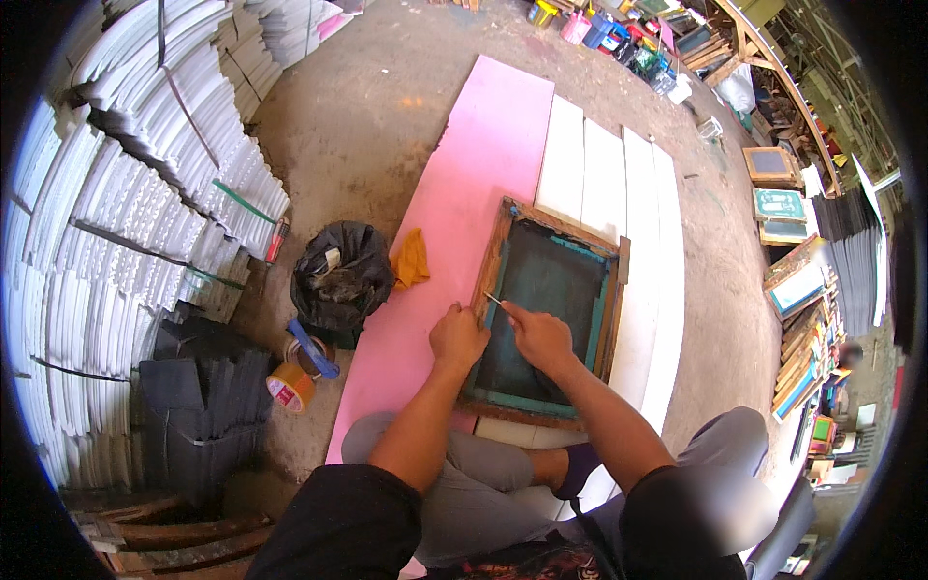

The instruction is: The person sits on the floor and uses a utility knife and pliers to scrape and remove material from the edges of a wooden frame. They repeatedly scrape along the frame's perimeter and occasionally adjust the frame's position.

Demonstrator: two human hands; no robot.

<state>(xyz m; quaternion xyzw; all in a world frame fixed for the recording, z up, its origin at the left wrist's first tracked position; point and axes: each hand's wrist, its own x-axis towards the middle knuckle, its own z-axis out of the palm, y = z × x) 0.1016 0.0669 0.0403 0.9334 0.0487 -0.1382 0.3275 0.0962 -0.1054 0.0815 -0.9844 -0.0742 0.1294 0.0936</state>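
Note:
A wooden screen-printing frame (611, 290) with a dark green mesh lies flat on a pink board (464, 184) and white boards (604, 174) on the floor. My left hand (457, 335) rests closed on the frame's left rail. My right hand (539, 333) sits on the mesh just inside that rail, pinching a thin pale stick-like tool (494, 300) whose tip points at the left rail. I sit cross-legged at the near end of the boards.
A black bag (340, 275), a yellow rag (412, 258) and tape rolls (298, 372) lie left of the pink board. Stacks of white moulded strips (145, 193) fill the left. More framed screens (778, 208) lean at the right; paint pots (599, 24) stand far off.

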